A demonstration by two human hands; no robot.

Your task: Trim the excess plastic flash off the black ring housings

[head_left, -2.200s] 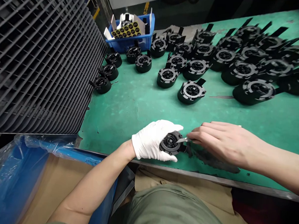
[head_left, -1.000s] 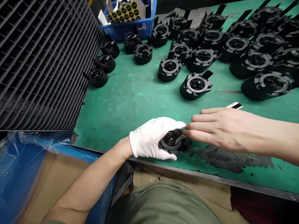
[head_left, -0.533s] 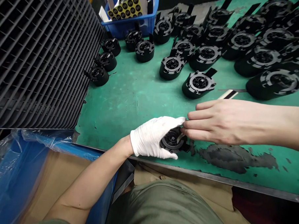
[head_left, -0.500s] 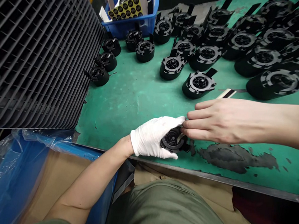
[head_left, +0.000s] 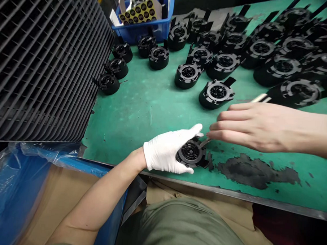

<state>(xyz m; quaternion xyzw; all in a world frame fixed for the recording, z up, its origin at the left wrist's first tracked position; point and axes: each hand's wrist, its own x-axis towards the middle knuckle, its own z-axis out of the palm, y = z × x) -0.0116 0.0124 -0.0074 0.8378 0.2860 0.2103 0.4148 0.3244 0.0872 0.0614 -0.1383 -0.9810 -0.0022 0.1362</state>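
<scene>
My left hand (head_left: 167, 150), in a white glove, is wrapped round the side of a round black plastic housing (head_left: 191, 152) near the table's front edge. The housing's ringed face points up, and a short black tab sticks out at its lower right. My bare right hand (head_left: 247, 126) is closed on a slim hand tool (head_left: 260, 98) with a white-and-black handle end. Its thin, metal-looking tip touches or hangs just over the housing's right rim; I cannot tell which. The fingers hide the tool's middle, so its exact kind does not show.
Several similar black housings (head_left: 217, 92) stand on the green table (head_left: 134, 114). A blue bin (head_left: 146, 29) with a sheet of round stickers (head_left: 138, 13) sits behind. Stacked black grids (head_left: 46, 67) rise at left, above a plastic-lined blue crate (head_left: 17, 181). A dark worn patch (head_left: 256, 171) marks the tabletop.
My right hand has moved slightly right and up, drawing the tool back from the housing's middle towards its rim. My left hand keeps hold of the housing, nearly unmoved.
</scene>
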